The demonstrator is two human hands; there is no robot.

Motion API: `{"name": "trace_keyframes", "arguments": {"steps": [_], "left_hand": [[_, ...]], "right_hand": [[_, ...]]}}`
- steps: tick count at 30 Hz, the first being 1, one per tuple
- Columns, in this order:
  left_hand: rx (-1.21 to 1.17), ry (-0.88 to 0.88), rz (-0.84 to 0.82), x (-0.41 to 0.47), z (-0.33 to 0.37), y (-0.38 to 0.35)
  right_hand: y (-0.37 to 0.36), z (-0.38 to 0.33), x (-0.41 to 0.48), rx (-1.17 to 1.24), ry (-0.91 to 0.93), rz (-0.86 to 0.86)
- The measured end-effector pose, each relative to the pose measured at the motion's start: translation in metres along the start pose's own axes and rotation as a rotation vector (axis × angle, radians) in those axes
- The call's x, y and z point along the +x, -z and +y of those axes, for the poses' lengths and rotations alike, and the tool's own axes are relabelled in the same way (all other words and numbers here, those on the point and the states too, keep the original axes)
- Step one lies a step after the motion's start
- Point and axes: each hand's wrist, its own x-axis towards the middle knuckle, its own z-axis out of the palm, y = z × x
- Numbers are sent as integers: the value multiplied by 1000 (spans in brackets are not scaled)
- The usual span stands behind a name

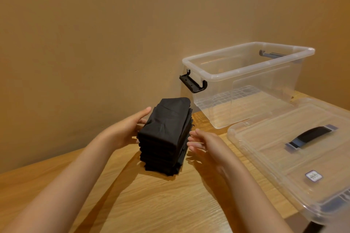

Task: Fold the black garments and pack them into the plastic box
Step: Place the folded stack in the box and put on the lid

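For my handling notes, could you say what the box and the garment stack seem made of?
The box looks like clear, glossy rigid plastic: the table shows through its walls. The garment stack seems soft matte black fabric, judging by its creased folds.

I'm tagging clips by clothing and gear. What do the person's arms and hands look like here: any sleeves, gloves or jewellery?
The left hand and right hand are bare: no gloves, watch or bracelets show. The left arm and right arm are uncovered too, with no sleeve up to the frame's edge. The right hand's fingers are slightly blurred, so a thin ring cannot be ruled out.
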Motion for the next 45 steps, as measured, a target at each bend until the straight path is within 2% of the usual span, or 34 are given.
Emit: {"name": "trace_keyframes", "arguments": {"steps": [2, 5, 7, 11, 17, 22, 28, 34, 37, 45], "left_hand": [[40, 64, -76, 6, 15, -2], [129, 109, -54, 14, 32, -3], [141, 150, -47, 19, 40, -2], [135, 248, -157, 24, 47, -8], [56, 258, -195, 28, 47, -12], [164, 178, -160, 28, 49, -19], [179, 158, -183, 19, 60, -27], [-37, 167, -168, 20, 64, -34], [-152, 186, -184, 17, 62, -38], [-256, 218, -182, 10, 54, -41]], "right_hand": [[-6, -4, 3, 25, 4, -14], [-16, -12, 11, 0, -17, -60], [-22, -21, 15, -52, -56, -66], [-32, -38, 19, -205, -84, -52], [-31, -38, 19, -275, -98, 2], [-32, -40, 19, -258, -103, -7], [-30, -42, 21, -245, -100, -6], [-18, -52, 25, -295, -63, 65], [-11, -56, 24, -230, -73, 47], [-11, -50, 14, 254, -211, -75]]}}
